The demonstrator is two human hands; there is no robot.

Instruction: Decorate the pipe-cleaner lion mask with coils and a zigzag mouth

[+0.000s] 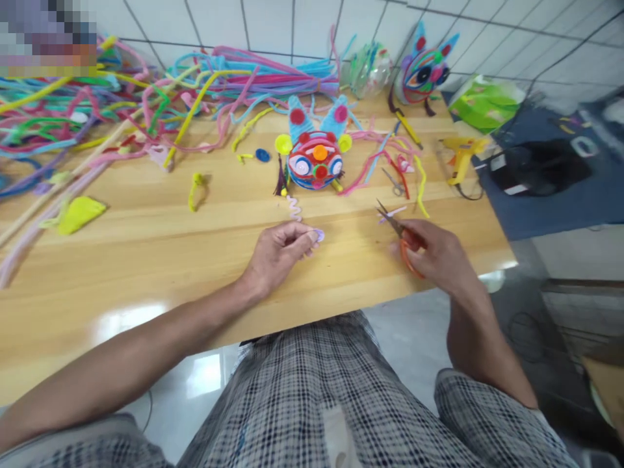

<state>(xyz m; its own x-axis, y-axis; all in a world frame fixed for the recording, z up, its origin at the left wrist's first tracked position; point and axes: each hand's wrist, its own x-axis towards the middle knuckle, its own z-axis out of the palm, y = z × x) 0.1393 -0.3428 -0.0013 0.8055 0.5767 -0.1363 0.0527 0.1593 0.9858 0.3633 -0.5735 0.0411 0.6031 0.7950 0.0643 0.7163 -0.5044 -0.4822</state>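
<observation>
My left hand (pixel 283 255) pinches a small lilac coil of pipe cleaner (pixel 318 235) between thumb and fingertips, above the wooden table. A wavy pale pink pipe cleaner (pixel 294 208) lies just beyond that hand. In my right hand (pixel 436 255) is a pair of orange-handled scissors (pixel 407 247), their dark blades pointing up and left. Close to the blade tips lies a short lilac scrap (pixel 394 212). Behind both hands sits a colourful animal head of coiled pipe cleaners (pixel 316 159), with blue ears, round eyes and an orange disc on its forehead.
Loose pipe cleaners (pixel 253 75) heap along the back and left. A second pipe-cleaner head (pixel 423 75) stands at the back right. A yellow glue gun (pixel 461 156) lies near the right edge, and small scissors (pixel 394 182) rest nearby. A yellow felt-like piece (pixel 82 215) lies left.
</observation>
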